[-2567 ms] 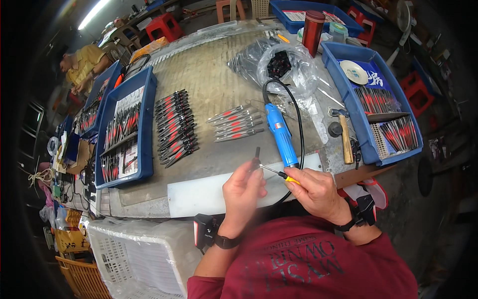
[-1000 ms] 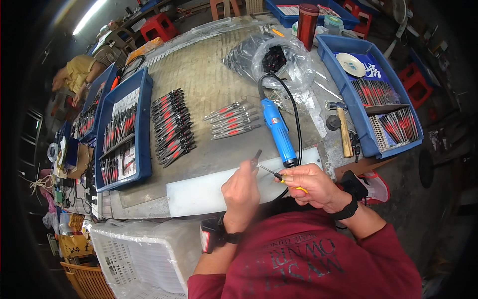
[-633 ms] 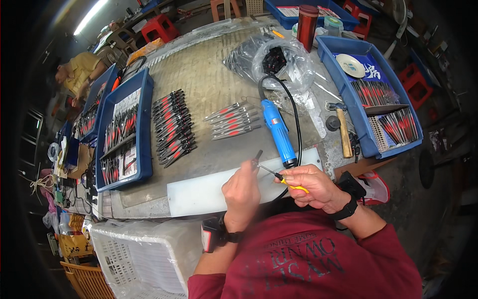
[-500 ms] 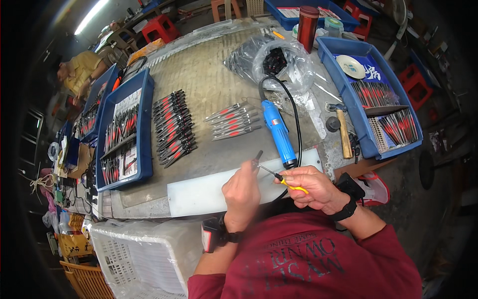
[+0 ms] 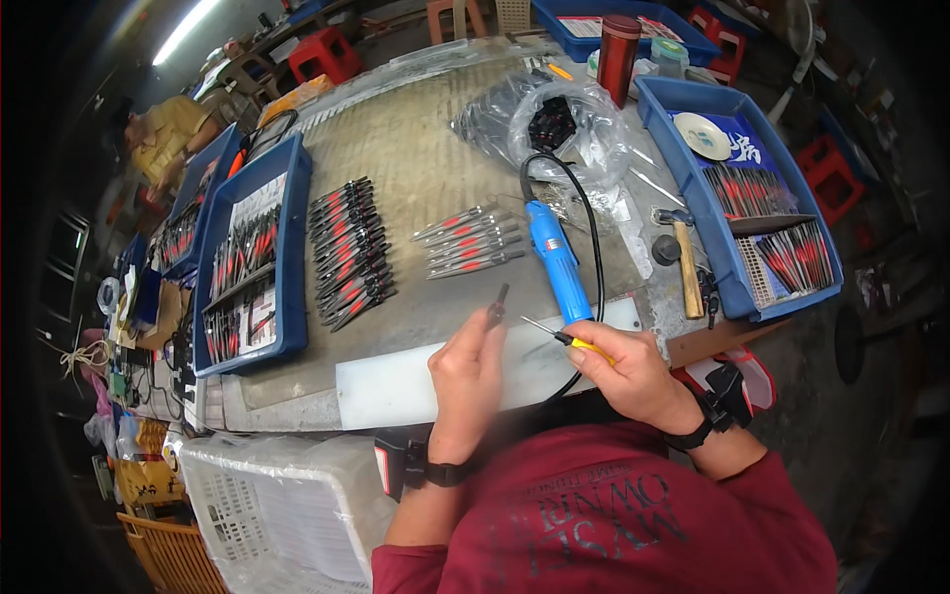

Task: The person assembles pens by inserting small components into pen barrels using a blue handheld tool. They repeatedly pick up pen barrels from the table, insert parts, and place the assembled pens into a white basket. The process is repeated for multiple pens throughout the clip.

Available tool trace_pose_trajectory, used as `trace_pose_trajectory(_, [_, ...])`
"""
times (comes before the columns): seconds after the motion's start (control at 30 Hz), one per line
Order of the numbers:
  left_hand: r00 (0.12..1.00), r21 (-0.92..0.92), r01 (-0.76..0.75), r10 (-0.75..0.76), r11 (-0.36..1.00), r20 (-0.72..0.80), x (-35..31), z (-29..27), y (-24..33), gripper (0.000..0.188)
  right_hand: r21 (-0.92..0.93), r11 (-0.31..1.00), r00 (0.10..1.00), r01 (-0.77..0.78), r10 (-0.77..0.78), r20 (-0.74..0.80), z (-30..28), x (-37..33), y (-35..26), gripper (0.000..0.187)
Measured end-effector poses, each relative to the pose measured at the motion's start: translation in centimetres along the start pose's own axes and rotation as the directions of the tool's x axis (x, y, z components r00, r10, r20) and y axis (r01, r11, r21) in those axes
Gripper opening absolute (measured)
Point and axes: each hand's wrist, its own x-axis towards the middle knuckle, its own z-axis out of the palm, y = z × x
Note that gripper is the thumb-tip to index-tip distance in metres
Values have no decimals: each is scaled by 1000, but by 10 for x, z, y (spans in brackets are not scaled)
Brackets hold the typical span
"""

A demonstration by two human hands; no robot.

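Observation:
My left hand [image 5: 463, 381] is closed around a small dark cylindrical part [image 5: 499, 302] that sticks up past the fingertips. In my right hand [image 5: 638, 376] is a small screwdriver [image 5: 591, 348] with a yellow and black handle. Its thin metal shaft points left, toward the dark part but apart from it. Both hands are over a white board [image 5: 396, 388] at the table's near edge. Just beyond the right hand lies a blue electric screwdriver [image 5: 560, 265] with a black cord. A small group of grey and red pen-like tools [image 5: 470, 241] lies past the left hand.
A stacked row of black and red pen-like tools [image 5: 346, 252] lies left of centre. Blue trays [image 5: 294, 247] [image 5: 732, 287] flank the table. A hammer [image 5: 686, 267], a plastic bag [image 5: 594, 148] and a red tumbler [image 5: 618, 59] are at right. A person [image 5: 173, 139] sits far left.
The screwdriver's tip has come away from the dark part. My left hand has shifted slightly left and my right hand slightly right, so the gap between them is wider.

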Motion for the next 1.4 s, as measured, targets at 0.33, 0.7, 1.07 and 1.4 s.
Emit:
trace_pose_trajectory(0.33, [998,0,27,-27,1000,63,-4,3,7,17,-5,1000,1000,21,-21,18,5,0,-2,20])
trace_pose_trajectory(0.7, [964,304,-254,266,918,3,-5,10,1,20,-19,1000,999,24,-23,47,14,-5,4,19])
trace_pose_trajectory(1.07, [909,445,-371,417,815,-7,-7,19,-10,19,610,235,631,-756,506,587,1,1,0,23])
trace_pose_trajectory(1.4, [897,422,-387,441,820,-36,-7,21,-15,19,636,74,602,-768,423,677,3,-1,8,26])
